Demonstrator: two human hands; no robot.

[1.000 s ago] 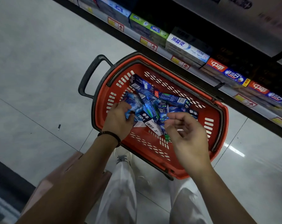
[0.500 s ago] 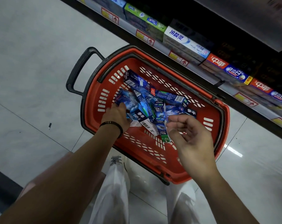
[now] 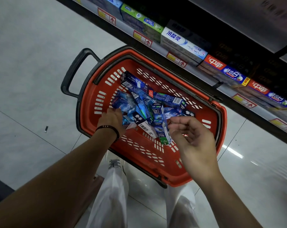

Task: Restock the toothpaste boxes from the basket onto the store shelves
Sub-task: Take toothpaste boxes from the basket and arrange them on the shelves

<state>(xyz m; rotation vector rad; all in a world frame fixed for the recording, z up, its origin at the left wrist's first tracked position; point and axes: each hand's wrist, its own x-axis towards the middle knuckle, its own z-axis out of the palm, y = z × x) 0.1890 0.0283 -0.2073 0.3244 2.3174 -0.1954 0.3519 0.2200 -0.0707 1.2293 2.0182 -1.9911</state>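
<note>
Since the earlier frames, the left hand (image 3: 112,120) has been pushed a little further into the pile, and the right hand (image 3: 193,137) has been kept hovering in much the same place. The toothpaste boxes (image 3: 149,104), mostly blue, are heaped loosely in the middle of the red basket (image 3: 87,116), which is set on the pale tiled floor (image 3: 32,63). The left hand is laid at the 8 o'clock edge of the heap, back upward, with its fingertips buried among the boxes; whether a box is actually clasped cannot be told. A dark bracelet (image 3: 109,129) is worn on that wrist. The right hand is held above the 4 o'clock side of the heap, palm turned upward, fingers loosely curled and apart, with nothing held in it. A black handle (image 3: 70,74) is seen jutting from the basket at 10 o'clock. The shelf (image 3: 157,46) runs past the basket from 12 to 3 o'clock, and along it a green box (image 3: 141,18), a white box (image 3: 184,41) and red boxes (image 3: 221,66) are already lined up. White trousers (image 3: 113,195) and a shoe (image 3: 114,162) are visible at 6 o'clock, just beside the basket.
</note>
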